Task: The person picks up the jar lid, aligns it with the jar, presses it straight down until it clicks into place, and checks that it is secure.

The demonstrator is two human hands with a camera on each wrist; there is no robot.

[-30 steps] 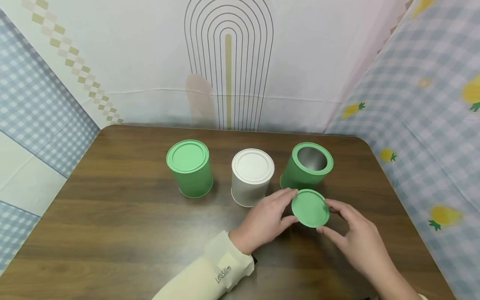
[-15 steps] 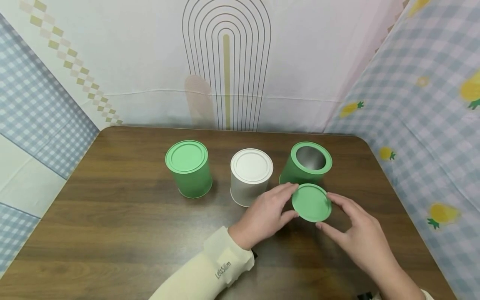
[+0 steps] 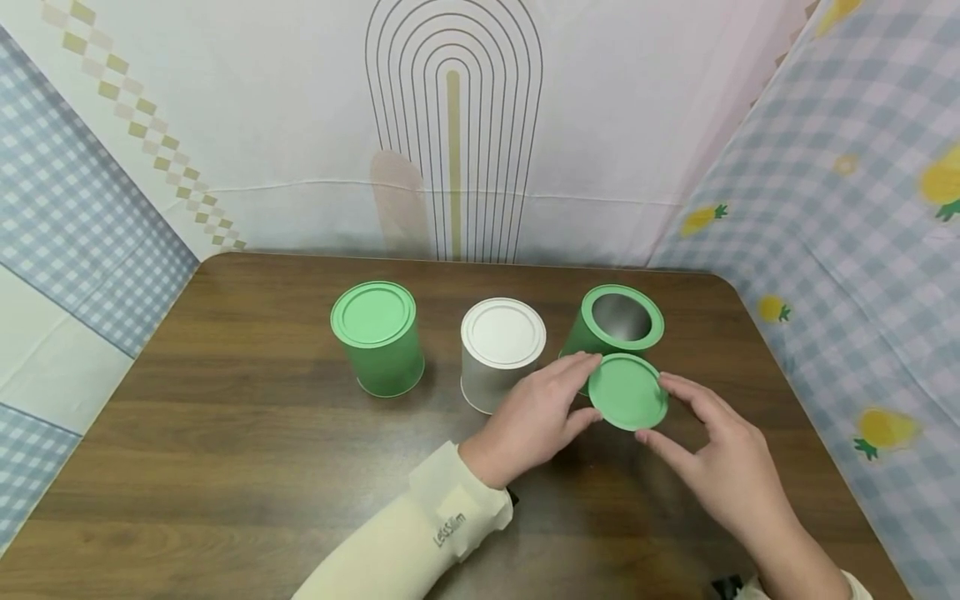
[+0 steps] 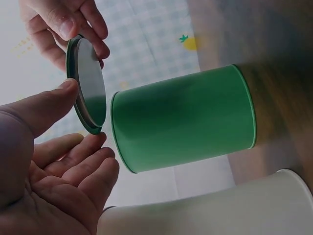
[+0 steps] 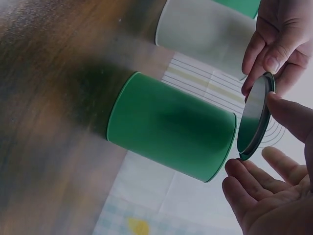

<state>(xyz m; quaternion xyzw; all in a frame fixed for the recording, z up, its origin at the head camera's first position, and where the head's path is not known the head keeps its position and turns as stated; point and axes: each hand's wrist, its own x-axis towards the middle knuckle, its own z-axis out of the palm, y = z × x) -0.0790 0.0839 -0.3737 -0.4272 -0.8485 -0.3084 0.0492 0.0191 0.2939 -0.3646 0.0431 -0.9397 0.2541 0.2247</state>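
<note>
A round green lid (image 3: 627, 392) is held by its rim between both hands, raised above the table in front of the uncovered green can (image 3: 604, 337). The left hand (image 3: 529, 419) pinches its left edge between thumb and fingers. On the opposite edge, the thumb and fingers of the right hand (image 3: 723, 467) do the same. In the left wrist view the lid (image 4: 88, 83) shows its shiny metal underside, tilted beside the top of the green can (image 4: 183, 120) and apart from it. The can's round opening faces up in the head view.
Left of the uncovered can stands a white can (image 3: 504, 337) with its lid on, close behind the left hand. Farther left is another green can (image 3: 378, 337), also lidded. All stand on a brown wooden table (image 3: 225, 467), with a white patterned cloth (image 3: 300, 108) behind.
Both hands have moved the green lid away from the person and slightly right, closer to the uncovered can, in the head view. The cans have not moved on the table.
</note>
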